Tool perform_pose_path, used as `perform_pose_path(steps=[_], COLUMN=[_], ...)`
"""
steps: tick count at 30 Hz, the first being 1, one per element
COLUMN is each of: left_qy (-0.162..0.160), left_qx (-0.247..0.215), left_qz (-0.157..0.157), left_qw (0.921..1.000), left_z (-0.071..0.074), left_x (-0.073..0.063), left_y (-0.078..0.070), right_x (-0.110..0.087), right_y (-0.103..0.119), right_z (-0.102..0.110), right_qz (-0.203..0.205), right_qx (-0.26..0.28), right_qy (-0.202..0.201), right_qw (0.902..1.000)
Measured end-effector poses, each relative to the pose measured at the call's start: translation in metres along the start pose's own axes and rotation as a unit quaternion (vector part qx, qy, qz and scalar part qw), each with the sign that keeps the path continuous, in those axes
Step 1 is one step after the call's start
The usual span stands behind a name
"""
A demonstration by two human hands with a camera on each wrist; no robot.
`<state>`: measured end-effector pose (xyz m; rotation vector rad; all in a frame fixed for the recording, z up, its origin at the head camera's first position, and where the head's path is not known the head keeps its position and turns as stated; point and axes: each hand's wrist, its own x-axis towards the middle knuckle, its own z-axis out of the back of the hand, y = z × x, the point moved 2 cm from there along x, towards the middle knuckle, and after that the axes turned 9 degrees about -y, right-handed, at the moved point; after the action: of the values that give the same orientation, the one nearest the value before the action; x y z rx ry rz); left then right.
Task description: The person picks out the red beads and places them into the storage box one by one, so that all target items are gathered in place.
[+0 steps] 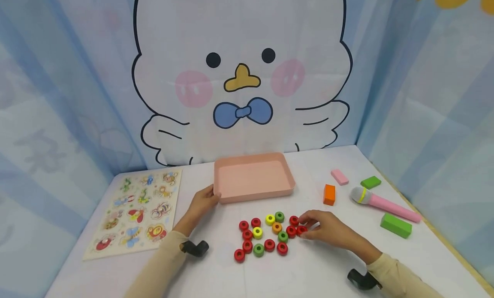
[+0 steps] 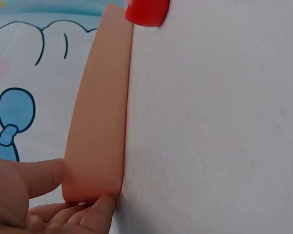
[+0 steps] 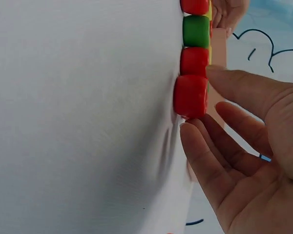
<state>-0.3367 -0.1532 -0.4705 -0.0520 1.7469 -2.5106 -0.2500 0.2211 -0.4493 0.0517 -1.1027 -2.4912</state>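
At pink tray (image 1: 258, 197) corner | left fingers (image 2: 100, 214) pinch it | right fingers (image 3: 200, 151) around red bead (image 3: 190, 95), grip unclear

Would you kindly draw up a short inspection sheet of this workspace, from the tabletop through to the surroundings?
Surface: white table, smooth overall.
Job's things: red, green, yellow and orange beads, loosely grouped on the near side of the peach-pink tray.
Clutter: picture board at left; orange block, pink block, two green blocks and pink microphone at right.
Left hand: grips the tray's near left corner.
Right hand: at the rightmost red beads; whether it pinches one is unclear.
Cables: nothing seen.
Surroundings: blue-and-white curtains; bird-like figure printed behind the table.
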Motion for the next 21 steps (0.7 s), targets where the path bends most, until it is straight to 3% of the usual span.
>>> perform_pose_path(steps=[5, 14, 17, 21], left_qy=[-0.023, -0.052, -0.052, -0.054], left_qx=[-0.083, -0.138, -0.157, -0.178], left_qz=[0.039, 0.058, 0.054, 0.050], left_qw=[0.9955, 0.9873, 0.9848, 0.9813], left_z=[-0.004, -0.006, -0.007, -0.007], left_x=[-0.002, -0.002, -0.001, 0.000], left_y=[0.007, 0.017, 0.018, 0.018], right_x=[-0.002, 0.006, 0.017, 0.045], right_y=[-0.004, -0.004, 0.002, 0.012], right_z=[-0.004, 0.005, 0.018, 0.036], right_qz=[0.006, 0.018, 0.019, 0.004], right_qx=[-0.015, -0.032, -0.043, -0.063], right_qy=[-0.001, 0.016, 0.008, -0.024], right_qw=[0.9999, 0.9992, 0.9988, 0.9977])
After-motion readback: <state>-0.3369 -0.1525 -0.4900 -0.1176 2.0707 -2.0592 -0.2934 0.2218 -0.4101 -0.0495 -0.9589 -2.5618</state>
